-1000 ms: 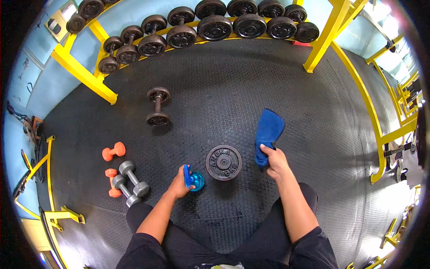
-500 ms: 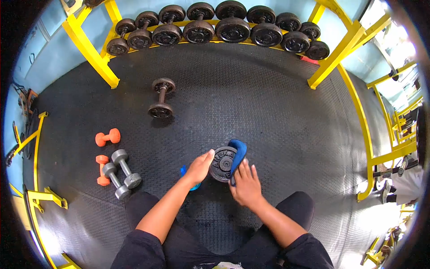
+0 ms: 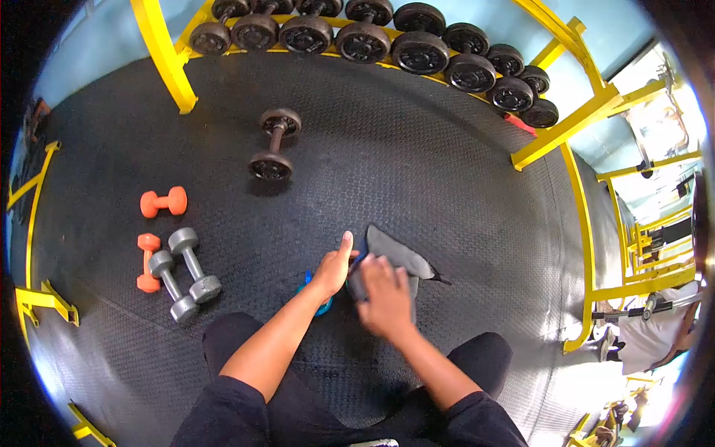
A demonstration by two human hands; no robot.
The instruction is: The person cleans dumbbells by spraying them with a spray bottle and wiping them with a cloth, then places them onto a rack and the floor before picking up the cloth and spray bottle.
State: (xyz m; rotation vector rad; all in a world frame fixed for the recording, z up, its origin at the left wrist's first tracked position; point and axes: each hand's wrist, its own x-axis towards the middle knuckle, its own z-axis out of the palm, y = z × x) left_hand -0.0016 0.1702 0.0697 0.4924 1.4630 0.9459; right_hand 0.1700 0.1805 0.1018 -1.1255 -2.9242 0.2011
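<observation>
My left hand [image 3: 333,273] grips the edge of a round black iron weight, thumb pointing up. The weight [image 3: 357,287] is mostly hidden behind my right hand and a cloth, so I cannot tell whether it is a loose plate or a dumbbell's end. My right hand [image 3: 385,299], blurred by motion, presses the cloth [image 3: 402,255] against it. The cloth's grey side faces up, with a bit of blue near my fingers, and a corner flares out to the right. Under my left wrist a blue-teal object [image 3: 324,307] stands on the floor, partly covered.
A dark dumbbell [image 3: 275,145] lies ahead on the black rubber floor. To the left are two orange dumbbells [image 3: 164,202] and two grey ones [image 3: 195,266]. A yellow rack [image 3: 165,63] carries several black dumbbells [image 3: 363,42]. Another person [image 3: 648,335] is at far right.
My right hand has moved left across the weight's face, covering its lettering. The cloth has turned from its blue side to its grey side and spread out. The view has tilted.
</observation>
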